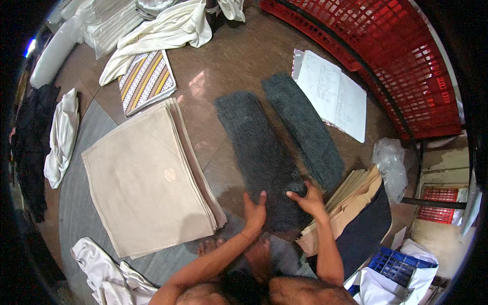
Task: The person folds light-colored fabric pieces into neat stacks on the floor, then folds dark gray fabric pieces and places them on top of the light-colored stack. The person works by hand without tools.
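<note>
While both hands rest on the near end of the dark grey trousers (264, 152), the garment lies flat on the brown floor (229, 66) with its two legs stretched away from the person. The left hand (254, 212) is open, palm down, fingers together, pressing the cloth at the waist end of the left leg. The right hand (307, 198) is also flat and spread, with the fingertips on the cloth just beside the crotch; neither hand pinches or lifts anything.

Judged from this layout, the smoothing stage is in hand: the legs are spread but not yet laid one upon the other, and no fold is visible.

The fabric is a coarse, mottled charcoal weave, matt, and free of large creases. The legs diverge slightly toward their far ends.

Left of the left hand lies a squared stack of beige cloths (147, 178). Beside the right wrist sits a bundle of tan folded pieces (351, 195). Beyond the far trouser leg lies a white paper sheet (333, 94), with a red plastic crate (401, 56) behind it.
</note>
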`<state>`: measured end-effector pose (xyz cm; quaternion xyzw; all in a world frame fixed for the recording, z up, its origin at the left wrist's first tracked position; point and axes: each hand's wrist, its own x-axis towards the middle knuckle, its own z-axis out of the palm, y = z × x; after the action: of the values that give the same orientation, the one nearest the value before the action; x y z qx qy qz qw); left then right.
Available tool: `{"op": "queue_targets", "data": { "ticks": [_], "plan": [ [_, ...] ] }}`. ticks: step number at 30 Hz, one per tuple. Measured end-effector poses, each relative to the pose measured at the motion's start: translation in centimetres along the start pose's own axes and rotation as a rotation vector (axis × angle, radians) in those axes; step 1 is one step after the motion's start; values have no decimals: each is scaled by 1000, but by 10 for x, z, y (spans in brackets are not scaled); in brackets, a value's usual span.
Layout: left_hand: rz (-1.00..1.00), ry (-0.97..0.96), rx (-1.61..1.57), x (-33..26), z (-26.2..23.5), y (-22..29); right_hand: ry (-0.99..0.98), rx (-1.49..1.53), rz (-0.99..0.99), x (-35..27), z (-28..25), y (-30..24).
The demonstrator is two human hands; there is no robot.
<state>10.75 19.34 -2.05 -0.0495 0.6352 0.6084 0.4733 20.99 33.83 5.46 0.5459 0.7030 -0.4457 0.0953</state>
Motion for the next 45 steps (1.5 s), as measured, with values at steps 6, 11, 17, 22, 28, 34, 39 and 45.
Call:
{"op": "queue_targets", "data": {
  "ticks": [6,11,17,22,28,34,39,45],
  "plan": [
    [-21,-48,-17,-2,6,11,66,51,118,-1,5,-11],
    [-34,-87,18,-12,3,29,-38,102,-117,-1,-6,-2],
    [-269,-77,-230,3,-3,11,122,-150,-55,-3,2,-2],
    [-349,-80,-503,12,-15,-18,263,-356,-152,-12,26,3],
    [-135,-228,-212,14,-19,-19,171,-402,-163,-24,44,-22],
    [-108,-150,-139,10,-9,-14,265,-271,-173,4,33,-9],
    [-159,-187,-194,15,-10,-19,212,-236,-216,15,12,-9],
    [-135,-164,-104,26,-23,-42,245,-354,-140,7,-16,-51]
  ]
}}
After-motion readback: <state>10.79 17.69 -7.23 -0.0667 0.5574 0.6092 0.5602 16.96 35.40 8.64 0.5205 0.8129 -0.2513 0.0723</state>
